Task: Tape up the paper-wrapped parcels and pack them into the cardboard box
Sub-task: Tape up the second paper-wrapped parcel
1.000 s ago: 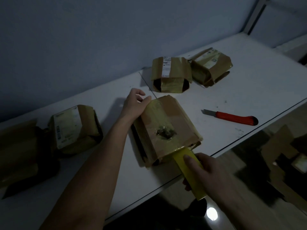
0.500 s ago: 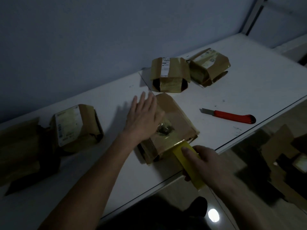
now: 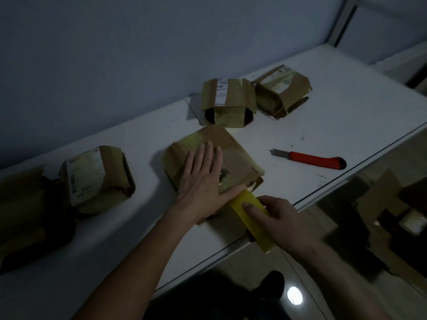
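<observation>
A white table [image 3: 346, 116] runs along a blue-grey wall, its front edge crossing the frame on a diagonal. Five paper-wrapped parcels lie directly on it. Two sit close together at the back near the wall: one with a narrow white label [image 3: 227, 101] and, just beside it to the right, one turned at an angle [image 3: 283, 91]. The middle parcel [image 3: 233, 155] lies near the front edge. At the far left, a labelled parcel [image 3: 97, 179] rests against a darker one [image 3: 25, 215]. A red utility knife [image 3: 310, 159] lies to the right of the middle parcel, apart from it, its blade out.
</observation>
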